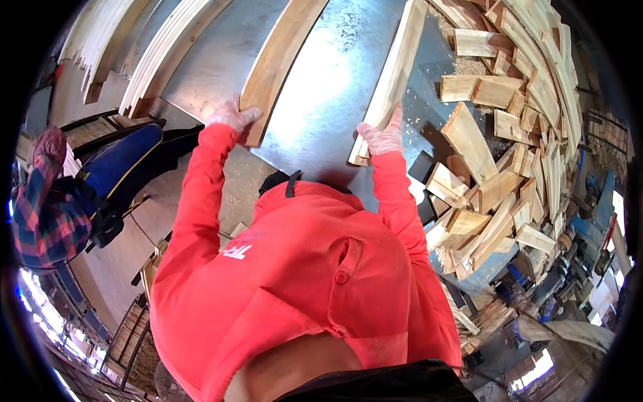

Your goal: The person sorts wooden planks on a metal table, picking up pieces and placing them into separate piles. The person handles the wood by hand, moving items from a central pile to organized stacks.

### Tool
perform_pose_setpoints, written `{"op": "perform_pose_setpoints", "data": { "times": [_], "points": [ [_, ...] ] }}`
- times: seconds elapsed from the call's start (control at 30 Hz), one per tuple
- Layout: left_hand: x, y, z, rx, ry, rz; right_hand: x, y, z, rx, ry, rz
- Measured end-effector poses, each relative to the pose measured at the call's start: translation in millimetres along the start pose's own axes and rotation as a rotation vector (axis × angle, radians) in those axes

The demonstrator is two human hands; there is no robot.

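In what looks like a pale glove, my left hand (233, 116) is closed on the near end of a brown wooden board (280, 63), its thumb over the board's edge. That board lies lengthwise on a shiny metal tabletop (320, 87). To the right, my right hand (383, 139), covered likewise, grips the near end of a paler stack of wooden strips (395, 63), with fingers along its right side and thumb to the left. How many strips are in that stack I cannot tell. Bare metal separates the two hands.
Short wooden offcuts (472, 144) and sawdust are heaped at the right. More stacked strips (167, 47) lie at the far left. At the left edge is another person in a plaid shirt (50, 218) and blue trousers. Machinery (569, 264) stands at lower right.
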State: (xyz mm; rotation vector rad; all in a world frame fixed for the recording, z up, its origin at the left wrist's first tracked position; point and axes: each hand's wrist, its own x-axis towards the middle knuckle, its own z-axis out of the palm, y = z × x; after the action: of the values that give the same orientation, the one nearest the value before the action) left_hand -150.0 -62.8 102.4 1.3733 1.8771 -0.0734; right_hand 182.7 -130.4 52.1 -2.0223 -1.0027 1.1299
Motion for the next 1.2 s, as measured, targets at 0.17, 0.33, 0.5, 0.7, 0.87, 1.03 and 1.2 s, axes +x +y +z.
{"op": "perform_pose_setpoints", "data": {
  "times": [0.17,0.33,0.5,0.7,0.87,1.03,1.2],
  "points": [
    [22,35,31,0.012,0.387,0.257,10,31,-2,1.147,-0.450,-0.032],
    [-10,103,121,-1.508,-0.873,0.108,8,14,-18,1.361,-0.515,0.261],
    [11,130,119,-1.440,-0.929,0.143,36,39,-46,0.886,-0.445,0.179],
    [27,113,114,-0.665,-0.425,0.287,34,46,-52,0.550,-0.338,0.143],
    [39,95,175,-0.439,-0.360,0.304,-30,-47,-15,-0.517,-0.792,-0.812],
    [29,79,175,-0.757,-0.263,0.193,-60,-55,-143,-0.710,0.287,-0.914],
    [44,34,29,-0.072,0.183,0.275,5,35,-238,-1.224,0.325,-0.324]
  ]
}}
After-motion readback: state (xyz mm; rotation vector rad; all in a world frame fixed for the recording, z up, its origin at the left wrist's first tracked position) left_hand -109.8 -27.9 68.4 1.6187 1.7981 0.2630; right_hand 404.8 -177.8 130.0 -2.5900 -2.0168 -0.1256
